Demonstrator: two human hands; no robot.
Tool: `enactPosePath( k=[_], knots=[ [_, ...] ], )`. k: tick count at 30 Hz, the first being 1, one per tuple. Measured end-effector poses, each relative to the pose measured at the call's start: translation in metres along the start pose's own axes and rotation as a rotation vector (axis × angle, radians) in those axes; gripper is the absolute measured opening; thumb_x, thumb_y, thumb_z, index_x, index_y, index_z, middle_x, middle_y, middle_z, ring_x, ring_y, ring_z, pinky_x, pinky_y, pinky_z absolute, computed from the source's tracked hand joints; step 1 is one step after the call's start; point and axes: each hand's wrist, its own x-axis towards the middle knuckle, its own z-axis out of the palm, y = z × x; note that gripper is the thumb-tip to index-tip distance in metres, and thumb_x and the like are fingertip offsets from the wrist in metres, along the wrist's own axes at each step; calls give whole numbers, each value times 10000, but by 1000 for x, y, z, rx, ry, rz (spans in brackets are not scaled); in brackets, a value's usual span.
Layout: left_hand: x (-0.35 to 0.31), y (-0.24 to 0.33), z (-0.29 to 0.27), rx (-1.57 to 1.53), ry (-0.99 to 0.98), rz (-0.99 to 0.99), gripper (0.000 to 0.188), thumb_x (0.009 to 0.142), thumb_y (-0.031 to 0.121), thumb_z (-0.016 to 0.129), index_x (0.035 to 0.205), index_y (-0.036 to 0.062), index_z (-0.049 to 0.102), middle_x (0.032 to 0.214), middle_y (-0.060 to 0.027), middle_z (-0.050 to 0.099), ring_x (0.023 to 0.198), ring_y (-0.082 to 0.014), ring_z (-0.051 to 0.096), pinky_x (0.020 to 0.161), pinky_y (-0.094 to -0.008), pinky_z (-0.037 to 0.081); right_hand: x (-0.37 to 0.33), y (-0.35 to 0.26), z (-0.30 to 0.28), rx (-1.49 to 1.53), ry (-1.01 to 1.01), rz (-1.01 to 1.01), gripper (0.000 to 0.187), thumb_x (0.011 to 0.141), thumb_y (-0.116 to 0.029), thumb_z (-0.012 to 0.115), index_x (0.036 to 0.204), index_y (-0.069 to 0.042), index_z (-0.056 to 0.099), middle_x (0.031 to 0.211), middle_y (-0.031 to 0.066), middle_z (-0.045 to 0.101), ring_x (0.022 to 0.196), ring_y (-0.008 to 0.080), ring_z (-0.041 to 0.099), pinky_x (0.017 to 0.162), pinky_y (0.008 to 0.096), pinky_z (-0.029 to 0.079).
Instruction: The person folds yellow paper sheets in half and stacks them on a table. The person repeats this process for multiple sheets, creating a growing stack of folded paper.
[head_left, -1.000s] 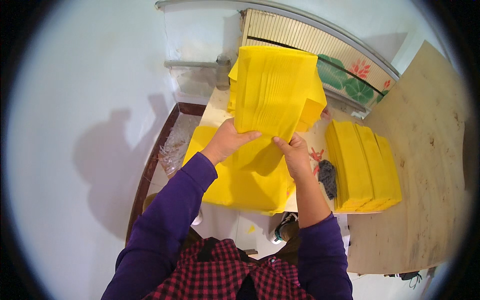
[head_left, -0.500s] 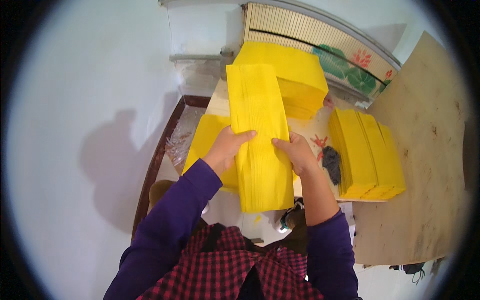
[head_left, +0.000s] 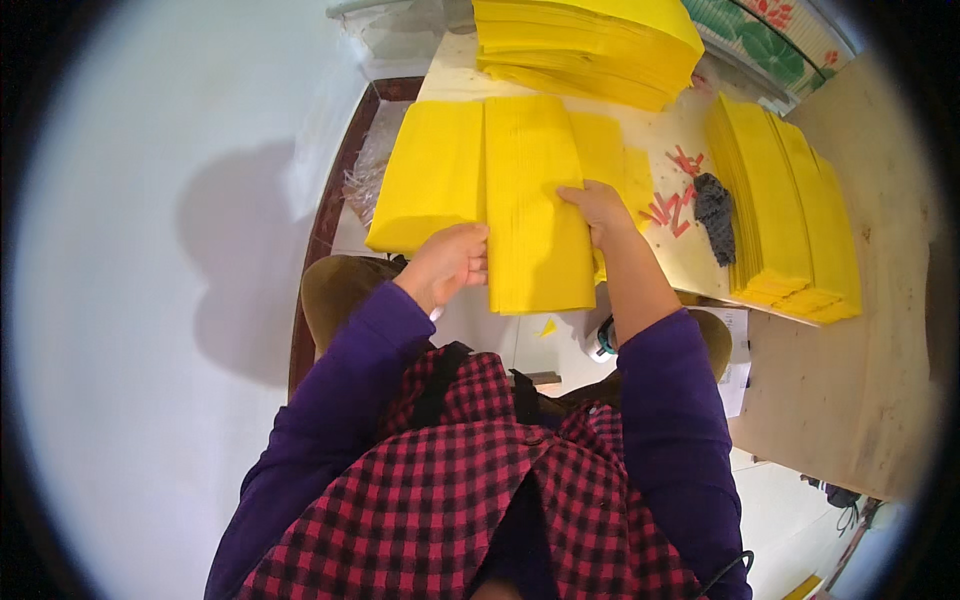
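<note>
A long bundle of thin yellow fabric-like sheets point(head_left: 535, 215) stands in front of me, its lower end past the table's near edge. My right hand point(head_left: 600, 212) is closed on its right side, the thumb over the top face and the other fingers mostly hidden. At the lower left edge, my left hand point(head_left: 455, 262) is closed with curled fingers, the tips against the bundle's side. Beside the bundle on the left lies a wider yellow stack point(head_left: 425, 170). More yellow sheets point(head_left: 598, 145) show behind its right edge.
A tall yellow stack point(head_left: 590, 50) stands at the back of the table point(head_left: 655, 130). Several yellow bundles point(head_left: 780, 215) line the right side, next to a dark grey cloth-like lump point(head_left: 714, 218) and red strips point(head_left: 672, 212). A wooden board point(head_left: 850, 380) rises at the right.
The yellow bundle has come down toward the table and nearer to me. My left hand has slid to its lower left edge, thumb off the top face. The view has tilted downward.
</note>
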Motion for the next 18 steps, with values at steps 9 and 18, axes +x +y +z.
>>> enactPosePath(
  k=[9,18],
  knots=[
    [-20,-27,2,42,-29,-43,270,979,184,496,1183,12,538,1080,-101,649,921,-184,656,789,-339,552,-14,-9,7,39,5,20,307,852,-113,656,1106,42,579,996,167,657,814,275,659,701,383,554],
    [-19,-32,4,58,31,-43,287,979,185,474,1205,20,539,1091,-91,650,933,-173,649,790,-331,546,-82,-12,-18,-948,268,-551,389,788,-224,737,1056,26,609,1007,160,618,933,306,604,817,383,502]
  ],
)
